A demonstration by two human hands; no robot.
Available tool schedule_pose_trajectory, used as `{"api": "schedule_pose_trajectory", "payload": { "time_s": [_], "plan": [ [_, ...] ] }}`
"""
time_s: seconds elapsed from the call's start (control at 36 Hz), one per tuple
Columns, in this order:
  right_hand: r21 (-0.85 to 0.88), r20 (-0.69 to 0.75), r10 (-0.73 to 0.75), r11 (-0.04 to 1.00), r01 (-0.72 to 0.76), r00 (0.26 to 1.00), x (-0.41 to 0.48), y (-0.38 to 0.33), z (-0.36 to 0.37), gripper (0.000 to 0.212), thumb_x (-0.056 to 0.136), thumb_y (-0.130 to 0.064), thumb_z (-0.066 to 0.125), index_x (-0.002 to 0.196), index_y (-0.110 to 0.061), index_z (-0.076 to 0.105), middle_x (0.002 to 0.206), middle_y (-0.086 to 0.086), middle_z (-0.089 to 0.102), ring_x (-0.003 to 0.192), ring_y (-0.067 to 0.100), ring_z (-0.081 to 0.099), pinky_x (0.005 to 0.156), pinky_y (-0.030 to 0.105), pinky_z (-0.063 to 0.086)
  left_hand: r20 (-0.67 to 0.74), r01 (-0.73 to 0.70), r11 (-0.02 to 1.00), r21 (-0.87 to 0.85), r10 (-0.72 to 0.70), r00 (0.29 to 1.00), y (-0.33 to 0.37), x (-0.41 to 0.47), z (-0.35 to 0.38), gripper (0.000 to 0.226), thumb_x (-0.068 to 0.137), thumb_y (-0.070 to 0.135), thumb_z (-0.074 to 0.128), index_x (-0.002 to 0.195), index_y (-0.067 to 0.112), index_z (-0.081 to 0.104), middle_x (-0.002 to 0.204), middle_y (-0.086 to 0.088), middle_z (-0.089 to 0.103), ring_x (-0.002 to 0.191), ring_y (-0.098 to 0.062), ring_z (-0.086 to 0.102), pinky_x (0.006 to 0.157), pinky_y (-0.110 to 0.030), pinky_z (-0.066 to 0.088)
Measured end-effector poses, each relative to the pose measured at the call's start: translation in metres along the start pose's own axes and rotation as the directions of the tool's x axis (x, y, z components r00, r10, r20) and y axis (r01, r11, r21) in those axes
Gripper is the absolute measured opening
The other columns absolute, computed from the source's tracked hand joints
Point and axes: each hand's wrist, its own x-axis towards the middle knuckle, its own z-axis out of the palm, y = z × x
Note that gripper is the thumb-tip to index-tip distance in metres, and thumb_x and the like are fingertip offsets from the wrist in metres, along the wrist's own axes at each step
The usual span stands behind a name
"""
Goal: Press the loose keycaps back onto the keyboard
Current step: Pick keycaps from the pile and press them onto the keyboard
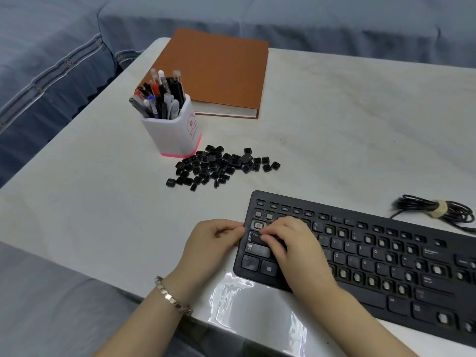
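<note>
The Caps Lock keycap [255, 236] is held at its socket by the curled fingers of the right hand [291, 243]. Its long axis runs leftward from that grip toward the left hand [213, 240], whose grasp at the keyboard [386, 256] edge cannot be told.

White-covered table [334, 112] carries black keyboard [381, 256] at near right, pile of loose keycaps [219, 166] mid-table, pen holder [172, 132] just beside pile, orange book [216, 70] behind, bundled cable [438, 207] far right.
</note>
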Motion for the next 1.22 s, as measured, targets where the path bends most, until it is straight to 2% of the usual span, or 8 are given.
{"api": "schedule_pose_trajectory", "payload": {
  "time_s": [0.17,0.31,0.47,0.81,0.94,1.0,1.14,1.22],
  "plan": [
    [-0.001,0.042,0.0,1.0,0.0,0.999,-0.001,0.001,-0.002,0.024,0.077,-0.019,0.071,0.1,-0.012,0.071,0.094,0.001,0.06,0.096,0.015,0.051,0.085,0.014,0.03,-0.015,0.007,1.0,0.003,-0.007,1.0,-0.002,0.002,0.0,0.018,0.083,0.013,0.065,0.076,0.026,0.074,0.074,0.004,0.073,0.07,-0.006,0.068,0.07,-0.015,0.051],
    [0.009,0.055,-0.007,1.0,0.006,0.998,0.001,0.002,-0.004,0.024,0.083,-0.024,0.065,0.106,-0.018,0.068,0.101,-0.005,0.056,0.101,0.01,0.048,0.087,0.01,0.027,-0.026,0.008,1.0,0.015,-0.008,1.0,-0.003,0.002,0.001,0.016,0.083,0.013,0.065,0.077,0.025,0.074,0.075,0.003,0.073,0.072,-0.009,0.068,0.078,-0.026,0.052],
    [0.001,0.039,-0.005,1.0,0.005,0.999,0.003,0.002,0.0,0.025,0.086,-0.027,0.061,0.109,-0.02,0.065,0.106,-0.006,0.056,0.106,0.008,0.044,0.09,0.011,0.026,-0.024,0.011,1.0,0.021,-0.01,1.0,-0.002,0.001,0.001,0.018,0.083,0.014,0.066,0.075,0.027,0.074,0.074,0.004,0.073,0.072,-0.008,0.069,0.078,-0.027,0.052],
    [-0.05,0.036,-0.008,0.999,0.01,0.999,0.005,0.001,0.002,0.025,0.086,-0.029,0.06,0.109,-0.022,0.065,0.103,-0.006,0.055,0.104,0.01,0.044,0.088,0.015,0.028,-0.011,0.006,0.999,0.049,-0.005,1.0,-0.001,0.0,-0.001,0.023,0.083,0.016,0.065,0.07,0.032,0.074,0.074,0.005,0.073,0.072,-0.007,0.069,0.076,-0.024,0.052],
    [-0.035,0.03,0.064,0.997,-0.063,0.998,0.006,-0.001,0.004,0.024,0.084,-0.028,0.063,0.107,-0.023,0.067,0.094,-0.01,0.049,0.101,0.01,0.046,0.087,0.021,0.034,-0.01,0.011,0.997,0.075,-0.01,1.0,-0.001,0.0,0.0,0.017,0.082,0.019,0.067,0.073,0.031,0.074,0.075,0.006,0.073,0.074,-0.007,0.069,0.077,-0.025,0.052],
    [-0.031,0.038,0.087,0.996,-0.086,0.995,0.007,-0.001,0.003,0.023,0.083,-0.028,0.065,0.105,-0.025,0.068,0.09,-0.012,0.045,0.096,0.01,0.046,0.084,0.024,0.037,-0.015,0.034,0.997,0.075,-0.033,0.999,-0.001,0.001,0.001,0.003,0.073,0.03,0.075,0.071,0.032,0.074,0.073,0.007,0.073,0.071,-0.006,0.068,0.077,-0.027,0.052],
    [0.019,0.08,0.086,0.996,-0.088,0.993,0.011,-0.001,-0.001,0.023,0.08,-0.027,0.069,0.103,-0.024,0.07,0.088,-0.01,0.044,0.085,0.006,0.043,0.075,0.019,0.035,-0.015,0.074,0.984,0.163,-0.072,0.997,0.003,0.004,0.006,0.039,0.047,0.051,0.076,0.075,0.024,0.073,0.071,0.004,0.072,0.07,-0.011,0.069,0.081,-0.04,0.055],
    [0.047,0.162,0.032,0.998,-0.04,0.986,0.013,0.003,-0.01,0.035,0.076,-0.021,0.072,0.111,-0.022,0.066,0.092,-0.009,0.045,0.085,0.004,0.04,0.076,0.01,0.027,-0.048,0.103,0.975,0.194,-0.095,0.994,0.005,0.008,0.007,0.043,0.041,0.052,0.076,0.072,0.022,0.071,0.068,0.003,0.071,0.069,-0.016,0.069,0.081,-0.044,0.055]
  ]
}}
